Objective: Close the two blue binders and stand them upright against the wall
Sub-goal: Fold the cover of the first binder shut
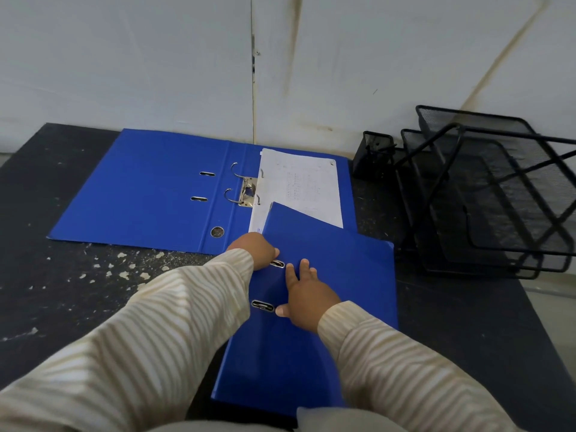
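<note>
One blue binder [146, 188] lies open and flat on the dark table near the wall, its metal ring clip [246, 191] showing and white paper [299, 185] on its right half. A second blue binder [336, 266] lies closed nearer to me, its far corner overlapping the open binder's paper. My left hand [254, 249] grips the closed binder's left edge, by the spine. My right hand [307, 296] rests flat on its cover with fingers spread, between the two metal slots.
The white wall [156, 73] runs along the table's far edge. Black mesh paper trays [486, 194] and a small mesh cup [375, 154] stand at the right. White flecks mark the dark table [62, 291] at the left.
</note>
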A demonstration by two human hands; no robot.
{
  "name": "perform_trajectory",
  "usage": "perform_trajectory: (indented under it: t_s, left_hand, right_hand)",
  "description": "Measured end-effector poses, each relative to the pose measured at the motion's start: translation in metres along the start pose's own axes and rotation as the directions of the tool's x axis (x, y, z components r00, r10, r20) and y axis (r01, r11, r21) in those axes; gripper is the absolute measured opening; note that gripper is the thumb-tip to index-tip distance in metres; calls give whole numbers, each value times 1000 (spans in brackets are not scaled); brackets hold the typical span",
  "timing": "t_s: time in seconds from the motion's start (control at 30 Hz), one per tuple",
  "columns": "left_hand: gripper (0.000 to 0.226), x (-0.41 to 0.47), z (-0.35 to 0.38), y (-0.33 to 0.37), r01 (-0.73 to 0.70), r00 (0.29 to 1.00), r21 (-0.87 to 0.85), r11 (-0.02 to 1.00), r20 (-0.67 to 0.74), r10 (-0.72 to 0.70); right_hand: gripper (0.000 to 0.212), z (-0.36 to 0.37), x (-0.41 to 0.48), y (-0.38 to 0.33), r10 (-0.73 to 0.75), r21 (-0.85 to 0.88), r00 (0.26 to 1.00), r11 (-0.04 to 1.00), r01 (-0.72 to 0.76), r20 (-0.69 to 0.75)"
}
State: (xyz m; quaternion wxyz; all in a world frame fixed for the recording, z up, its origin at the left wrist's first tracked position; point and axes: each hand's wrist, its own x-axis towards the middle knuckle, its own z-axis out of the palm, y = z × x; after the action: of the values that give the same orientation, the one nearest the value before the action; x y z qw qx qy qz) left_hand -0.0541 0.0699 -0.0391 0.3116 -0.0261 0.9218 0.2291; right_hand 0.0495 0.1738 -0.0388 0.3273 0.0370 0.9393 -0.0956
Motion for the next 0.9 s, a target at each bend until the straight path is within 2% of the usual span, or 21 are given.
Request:
perform_trajectory:
  t_s: [0.17, 0.23, 0.37, 0.5, 0.63, 0.73, 0.9]
  left_hand:
    - [36, 1, -15, -4, 44, 987, -115, 992, 158, -25]
    - [35, 0, -18, -2, 43, 982, -100, 994, 188, -24]
    - [24, 1, -14, 5, -36, 996, 108, 993, 83, 27]
    - [23, -2, -4, 4, -78, 996, 209, 975, -24, 85]
    - [27, -3, 3, -8, -87, 992, 86, 993, -84, 94]
    - [35, -7, 8, -23, -154, 984, -34, 987, -93, 151]
    - [37, -20, 14, -40, -236, 972, -212, 948, -36, 234]
  right_hand:
    - [90, 1, -1, -1, -11, 3, 1000, 1000, 11, 0]
    - [90, 1, -1, 0, -8, 0, 1000, 1000, 8, -1]
    - [90, 0, 1, 0, -2, 2, 1000, 1000, 2, 5]
    - [90, -1, 2, 0, 8, 13, 1000, 1000, -8, 2]
    - [90, -2, 2, -1, 15, 27, 1000, 1000, -15, -1]
    - [89, -1, 2, 0, 12, 40, 1000, 999, -12, -17]
    - [90, 1, 3, 1, 8, 53, 999, 999, -6, -40]
